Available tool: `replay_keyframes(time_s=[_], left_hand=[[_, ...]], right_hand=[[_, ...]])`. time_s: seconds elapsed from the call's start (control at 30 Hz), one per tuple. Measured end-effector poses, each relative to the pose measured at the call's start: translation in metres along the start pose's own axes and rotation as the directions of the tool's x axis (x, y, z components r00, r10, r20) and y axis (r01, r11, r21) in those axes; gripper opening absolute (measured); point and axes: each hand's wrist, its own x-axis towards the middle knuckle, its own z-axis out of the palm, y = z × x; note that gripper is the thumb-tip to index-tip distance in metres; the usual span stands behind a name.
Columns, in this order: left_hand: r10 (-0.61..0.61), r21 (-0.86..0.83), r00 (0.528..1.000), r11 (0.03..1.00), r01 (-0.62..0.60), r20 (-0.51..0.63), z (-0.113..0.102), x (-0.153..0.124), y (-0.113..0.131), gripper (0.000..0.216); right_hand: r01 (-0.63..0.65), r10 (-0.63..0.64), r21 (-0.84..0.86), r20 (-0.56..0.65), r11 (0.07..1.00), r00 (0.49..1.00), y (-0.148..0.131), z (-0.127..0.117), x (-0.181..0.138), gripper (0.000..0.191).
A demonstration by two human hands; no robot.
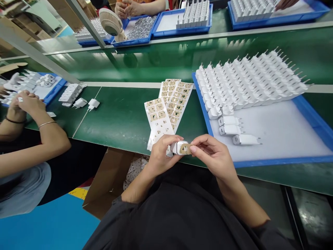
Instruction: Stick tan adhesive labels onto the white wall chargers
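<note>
At the near edge of the counter [122,118] we hold a white charger [177,147] between both hands, just clear of the green surface. Our left hand [161,156] closes on its body from 9 o'clock, fingers pinching it firm. Our right hand [212,156] comes in from 3 o'clock, thumb and forefinger pinching a tan sticker [185,148] against the charger's end face. The grip looks chosen to keep the piece steady while the label is lined up. Two sticker sheets [169,107] fan out at 12 o'clock from the hands, partly picked bare and, it seems, laid within easy reach. At 2 o'clock a blue tray [316,121] carries upright rows of chargers [249,80], prongs up. A few loose ones [230,130] lie flat on its white liner nearer to us, apparently kept apart from the rows. At 9 o'clock a co-worker's hands [24,102] are busy beside a second tray [56,90]. A small fan [110,22] stands at 11 o'clock, across the belt.
</note>
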Motion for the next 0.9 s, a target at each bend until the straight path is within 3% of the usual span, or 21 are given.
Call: replay_keyframes(time_s=[0.9], left_hand=[[0.01,0.024,1.0,1.0,-0.01,0.008,-0.0032,-0.0006,-0.0017,0.054]], right_hand=[[-0.026,0.026,-0.023,0.003,0.999,1.0,-0.004,0.0027,0.0017,0.011]])
